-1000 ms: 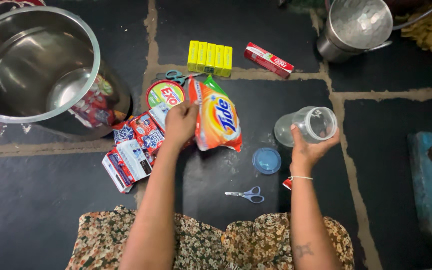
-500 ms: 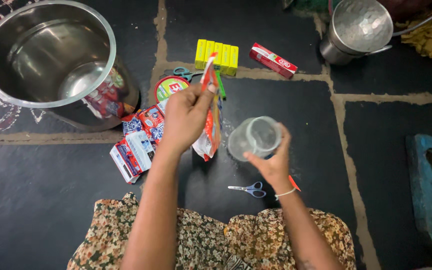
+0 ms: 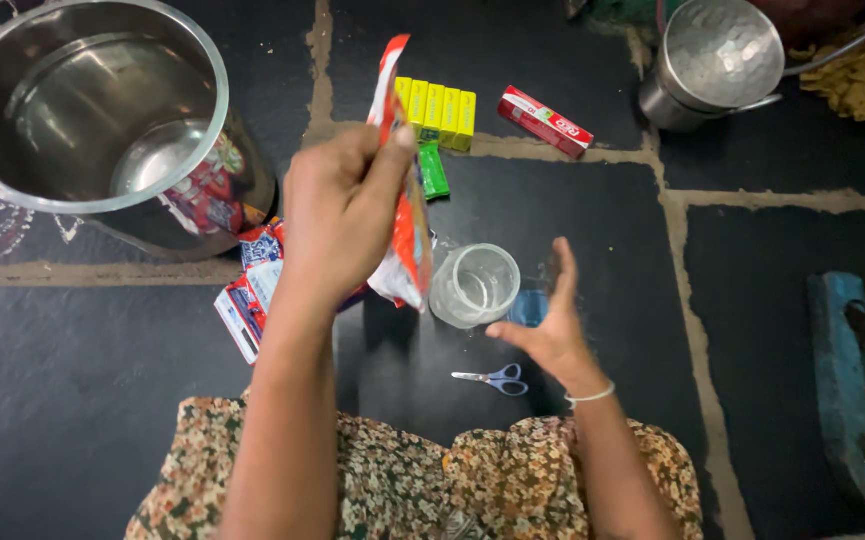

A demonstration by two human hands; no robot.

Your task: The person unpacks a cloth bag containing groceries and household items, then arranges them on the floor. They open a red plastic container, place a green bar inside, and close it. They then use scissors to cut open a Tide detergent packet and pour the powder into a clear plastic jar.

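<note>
Head view looks straight down on a floor [image 3: 72, 400] of big black stone slabs with pale, rough joints between them. I sit on it, my flowered dress [image 3: 422, 480] at the near edge.

My left hand [image 3: 337, 225] is raised, its fingers clamped on a red and orange packet [image 3: 404, 225], held edge-on and upright just left of a clear jar [image 3: 474, 285]. The jar stands upright on the floor, mouth up, near the middle. My right hand [image 3: 547, 335] hovers just right of the jar, fingers apart and holding nothing; I cannot tell whether a fingertip touches the glass.

A blue lid [image 3: 526, 308] lies beside the jar, partly behind my right hand. Small scissors [image 3: 497, 379] lie on the slab nearer to me than the jar. Left of the jar are small red and white packets [image 3: 247, 305], and farther left a big steel pot [image 3: 102, 120]. Beyond the jar lie yellow bars [image 3: 442, 108], a red box [image 3: 542, 120] and a second steel pot [image 3: 717, 55]. Well to the right sits a blue block [image 3: 847, 385].
</note>
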